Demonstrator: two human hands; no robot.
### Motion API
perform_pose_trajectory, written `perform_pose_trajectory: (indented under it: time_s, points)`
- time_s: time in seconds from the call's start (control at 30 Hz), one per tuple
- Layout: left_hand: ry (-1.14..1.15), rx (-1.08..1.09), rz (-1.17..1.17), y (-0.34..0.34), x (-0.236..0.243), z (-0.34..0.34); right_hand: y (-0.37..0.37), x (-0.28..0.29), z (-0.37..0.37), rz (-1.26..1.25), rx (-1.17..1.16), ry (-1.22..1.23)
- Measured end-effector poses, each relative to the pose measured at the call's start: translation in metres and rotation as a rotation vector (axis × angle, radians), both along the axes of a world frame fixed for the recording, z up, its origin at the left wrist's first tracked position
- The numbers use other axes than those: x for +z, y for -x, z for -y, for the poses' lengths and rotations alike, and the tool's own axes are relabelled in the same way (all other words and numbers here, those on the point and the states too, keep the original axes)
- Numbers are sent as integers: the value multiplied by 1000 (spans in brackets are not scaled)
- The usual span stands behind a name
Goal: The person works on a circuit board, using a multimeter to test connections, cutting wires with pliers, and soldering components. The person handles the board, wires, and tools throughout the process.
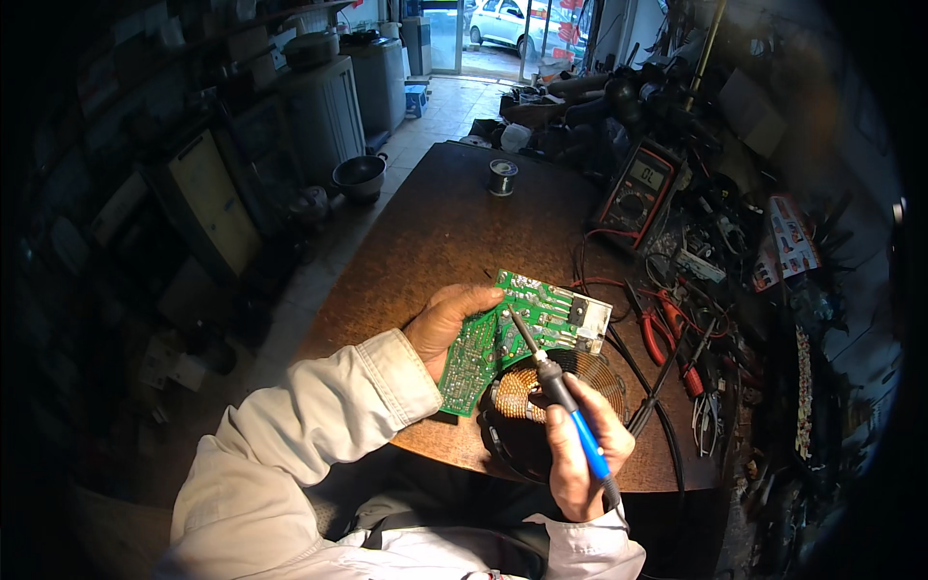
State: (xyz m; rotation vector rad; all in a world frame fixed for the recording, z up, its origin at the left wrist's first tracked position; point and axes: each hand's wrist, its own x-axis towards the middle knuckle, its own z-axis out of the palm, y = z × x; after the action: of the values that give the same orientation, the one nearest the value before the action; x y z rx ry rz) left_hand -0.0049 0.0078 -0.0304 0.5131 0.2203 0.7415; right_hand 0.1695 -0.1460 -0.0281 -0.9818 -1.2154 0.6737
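My left hand (448, 324) grips a green circuit board (472, 360) by its left edge, thumb on top. The board is held tilted over the table's near part, solder side up, with a pale metal heat sink (597, 319) along its right end. In my right hand (592, 449) is a soldering iron (580, 425) with a blue handle, held like a pen. Its tip reaches the upper middle of the board; whether it touches cannot be told. Under the board's right side sits a round copper coil (604, 382) on a dark base, partly hidden.
A solder spool (502, 178) stands at the far end of the brown table (425, 232). A multimeter (638, 193) leans at the right, near red-handled pliers (659, 333) and black cables (667, 435). Piled parts crowd the right side. A dark pot (360, 178) is beyond the table's left edge.
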Motion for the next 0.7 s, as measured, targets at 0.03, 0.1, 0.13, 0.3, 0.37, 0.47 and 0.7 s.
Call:
perform_pose_trajectory:
  time_s: [0.03, 0.1, 0.13, 0.3, 0.37, 0.47, 0.7]
  points:
    - [-11, 0, 2, 0, 1, 1, 2, 1, -2, -242, 31, 73]
    - [-35, 1, 6, 0, 7, 4, -3, 2, -9, -544, 78, 190]
    - [-31, 4, 0, -1, 9, 6, -3, 2, -12, -652, 104, 182]
    - [-40, -21, 42, 0, 7, 5, -6, 2, -12, -811, 132, 221]
    - [-41, 16, -9, -1, 7, 6, -8, 0, -13, -848, 146, 221]
    - [-44, 37, -38, 0, 12, 9, -8, -1, -14, -854, 163, 215]
    - [-33, 33, -27, 0, 12, 9, -8, -1, -14, -845, 166, 232]
